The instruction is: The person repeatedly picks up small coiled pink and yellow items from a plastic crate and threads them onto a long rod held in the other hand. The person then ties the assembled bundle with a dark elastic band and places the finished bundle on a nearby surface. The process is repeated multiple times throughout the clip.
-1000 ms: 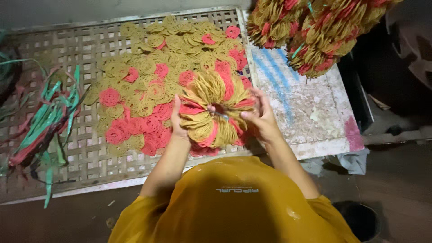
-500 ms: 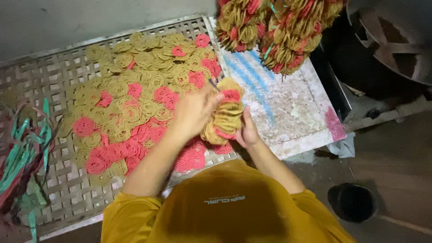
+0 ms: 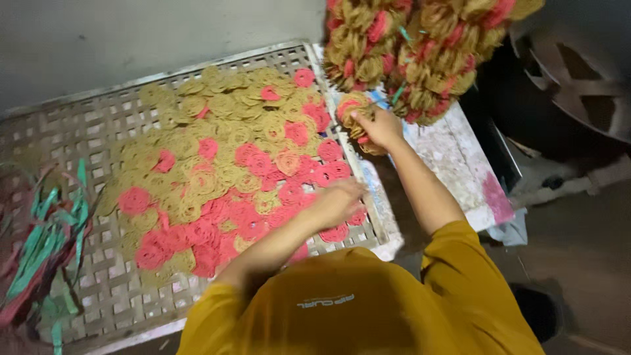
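Many flat spiral coils, tan and pink, lie spread over a woven bamboo tray (image 3: 85,138). My left hand (image 3: 338,204) rests on the pink coils (image 3: 263,217) near the tray's right edge, fingers curled down among them. My right hand (image 3: 380,128) is stretched out past the tray's right rim and grips a small bundle of tan and pink coils (image 3: 351,108). That bundle is held right under a big heap of tied coil bunches (image 3: 420,52) at the upper right. My yellow shirt fills the bottom of the view.
Green and red strips (image 3: 46,243) lie in a pile at the tray's left end. A stained white board (image 3: 460,164) lies right of the tray. Dark metal parts (image 3: 578,85) stand at the far right, and a grey wall runs behind.
My right hand has carried the coil bundle from the tray's near right side up towards the heap of bunches. My left hand has let go of it and dropped onto the pink coils.
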Available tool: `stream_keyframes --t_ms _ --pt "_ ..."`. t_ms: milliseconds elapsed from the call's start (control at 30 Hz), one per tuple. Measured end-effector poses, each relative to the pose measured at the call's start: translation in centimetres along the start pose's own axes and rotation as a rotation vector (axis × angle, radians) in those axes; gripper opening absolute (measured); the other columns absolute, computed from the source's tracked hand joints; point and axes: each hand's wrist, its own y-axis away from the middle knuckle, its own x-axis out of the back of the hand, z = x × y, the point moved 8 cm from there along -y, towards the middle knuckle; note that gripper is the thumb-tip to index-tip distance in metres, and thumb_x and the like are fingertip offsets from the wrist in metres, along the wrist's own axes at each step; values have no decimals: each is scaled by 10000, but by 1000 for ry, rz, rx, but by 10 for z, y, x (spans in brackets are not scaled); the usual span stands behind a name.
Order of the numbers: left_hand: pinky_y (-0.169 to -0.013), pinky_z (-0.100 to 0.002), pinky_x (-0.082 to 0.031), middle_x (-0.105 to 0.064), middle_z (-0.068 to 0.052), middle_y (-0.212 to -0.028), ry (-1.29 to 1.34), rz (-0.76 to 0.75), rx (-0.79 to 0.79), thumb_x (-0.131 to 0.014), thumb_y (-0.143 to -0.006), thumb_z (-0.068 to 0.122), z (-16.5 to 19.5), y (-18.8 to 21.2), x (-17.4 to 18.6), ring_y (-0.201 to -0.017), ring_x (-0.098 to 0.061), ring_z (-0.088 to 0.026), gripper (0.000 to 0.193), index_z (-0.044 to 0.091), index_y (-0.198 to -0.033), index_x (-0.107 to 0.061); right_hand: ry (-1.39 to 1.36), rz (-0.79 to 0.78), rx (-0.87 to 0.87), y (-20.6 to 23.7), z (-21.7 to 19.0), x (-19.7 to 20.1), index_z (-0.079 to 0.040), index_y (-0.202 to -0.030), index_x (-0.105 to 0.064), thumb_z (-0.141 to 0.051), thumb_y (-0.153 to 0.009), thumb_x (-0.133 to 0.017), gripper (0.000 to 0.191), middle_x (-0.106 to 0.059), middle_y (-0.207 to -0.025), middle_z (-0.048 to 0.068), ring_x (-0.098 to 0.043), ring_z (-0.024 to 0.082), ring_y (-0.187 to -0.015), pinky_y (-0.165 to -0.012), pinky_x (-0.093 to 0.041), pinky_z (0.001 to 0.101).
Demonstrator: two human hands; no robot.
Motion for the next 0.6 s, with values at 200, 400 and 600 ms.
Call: stream_keyframes --t_ms 200,400,600 --pt "-1082 -551 -418 -680 -60 -1078 -419 -152 -194 -626 -883 392 0 -31 -54 -1187 -587 -258 298 145 -1015 -727 -95 48 37 0 -7 -5 -42 -1142 -723 -730 -875 -607 747 -722 -1047 256 -680 422 -1018 -867 -507 494" --pt "-888 -468 -488 -644 -46 -977 -308 -50 -195 -644 -897 365 6 -32 -42 -1041 -603 -274 256 117 -939 -691 -97 240 68 4 -3 25 -5 -1220 -692 -645 -938 -649 700 -723 -1001 238 -689 412 -973 -867 -511 483" --pt "-888 -461 -502 -645 -49 -958 -329 -57 -191 -664 -886 347 14 -29 -44 -1037 -617 -267 223 126 -901 -693 394 449 323 44 -41 4 3 -1169 -679 -662 -854 -695 736 -707 -1140 229 -610 405 -1119 -974 -380 590"
